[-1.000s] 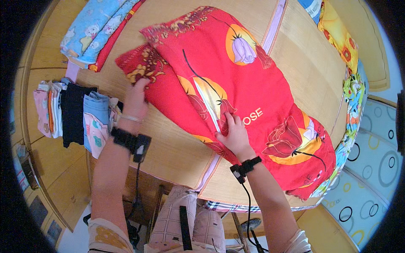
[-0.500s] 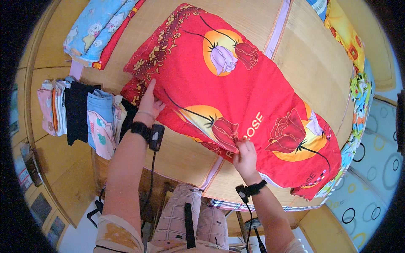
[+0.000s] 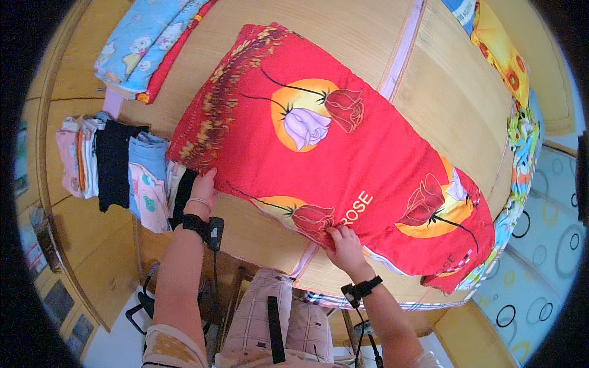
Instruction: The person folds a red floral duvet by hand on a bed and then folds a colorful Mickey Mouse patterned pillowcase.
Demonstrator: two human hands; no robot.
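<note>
Now, red cloth spread slantwise across the middle of the mat, printed flowers facing up, dark patterned band toward the mat's left side. Right hand over the mat's near side, fingers narrow, pinching the cloth's near edge. Left hand at the mat's near left, fingertips at the cloth's corner; whether closed on it, cannot tell. Likely handled at two spots, well apart, to control the edge between. Folded clothes in a row beside the mat's left side; blue cloth at its far left; yellow cloth at its far right; colourful cloth bunched along its right edge. Probably set outward to give the red cloth room.
</note>
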